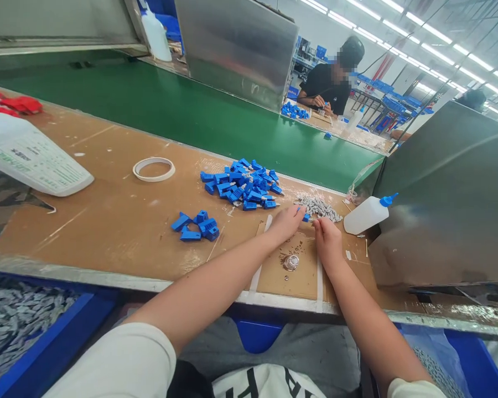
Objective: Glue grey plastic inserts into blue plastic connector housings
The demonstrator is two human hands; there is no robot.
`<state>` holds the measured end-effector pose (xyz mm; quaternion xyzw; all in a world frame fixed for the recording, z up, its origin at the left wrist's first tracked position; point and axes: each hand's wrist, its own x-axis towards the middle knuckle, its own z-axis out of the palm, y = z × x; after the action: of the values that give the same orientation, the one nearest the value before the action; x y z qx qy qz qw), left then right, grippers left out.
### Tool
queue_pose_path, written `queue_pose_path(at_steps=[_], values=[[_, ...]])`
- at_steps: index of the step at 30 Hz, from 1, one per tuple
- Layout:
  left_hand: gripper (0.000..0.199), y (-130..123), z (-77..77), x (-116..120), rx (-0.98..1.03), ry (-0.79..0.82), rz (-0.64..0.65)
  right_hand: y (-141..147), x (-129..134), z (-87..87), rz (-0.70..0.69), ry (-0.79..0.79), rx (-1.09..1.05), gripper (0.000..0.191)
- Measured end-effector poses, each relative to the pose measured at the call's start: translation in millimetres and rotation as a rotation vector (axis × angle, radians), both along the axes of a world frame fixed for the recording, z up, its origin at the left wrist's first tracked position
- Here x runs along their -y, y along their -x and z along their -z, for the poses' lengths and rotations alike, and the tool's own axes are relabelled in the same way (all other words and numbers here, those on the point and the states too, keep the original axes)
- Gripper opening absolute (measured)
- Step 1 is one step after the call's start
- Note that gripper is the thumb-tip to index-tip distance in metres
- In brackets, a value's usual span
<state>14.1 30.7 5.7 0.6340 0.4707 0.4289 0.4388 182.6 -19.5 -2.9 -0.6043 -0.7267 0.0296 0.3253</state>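
My left hand (289, 222) is closed on a small blue plastic part (306, 217), which shows just past its fingertips. Close beside it, my right hand (327, 235) has its fingers pinched together; whatever they grip is too small to make out. Just beyond both hands lies a heap of small grey pieces (321, 208). A large pile of blue plastic parts (243, 185) spreads to the left of my left hand, and a smaller group of blue parts (191, 235) sits nearer. Below the hands, a small metal cup-like piece (291, 262) stands on a taped cardboard sheet (269, 282).
A white squeeze bottle (363, 215) with a blue cap lies tilted at right, beside a metal panel (444, 210). A tape roll (154, 169) and a large white bottle (33, 155) are at left. Beyond runs a green conveyor belt (182, 113); a person (326, 83) works across it.
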Motion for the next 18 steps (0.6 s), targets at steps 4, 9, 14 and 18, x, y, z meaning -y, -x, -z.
queue_pose_path(at_steps=[4, 9, 14, 18], values=[[0.044, 1.4, 0.7, -1.4, 0.002, -0.022, -0.007, 1.7, 4.3, 2.8, -0.073, 0.010, 0.140, 0.048], [0.045, 1.3, 3.1, -2.1, -0.085, -0.095, 0.000, 4.5, 10.3, 9.4, -0.090, 0.149, 0.099, 0.035], [0.040, -3.4, 3.5, 1.2, -0.298, -0.105, -0.006, 9.8, 10.3, 16.0, -0.079, 0.224, 0.027, 0.032], [0.039, -8.1, 1.4, 4.8, -0.407, -0.110, -0.038, 13.2, 9.0, 18.9, -0.047, 0.232, 0.000, 0.029]])
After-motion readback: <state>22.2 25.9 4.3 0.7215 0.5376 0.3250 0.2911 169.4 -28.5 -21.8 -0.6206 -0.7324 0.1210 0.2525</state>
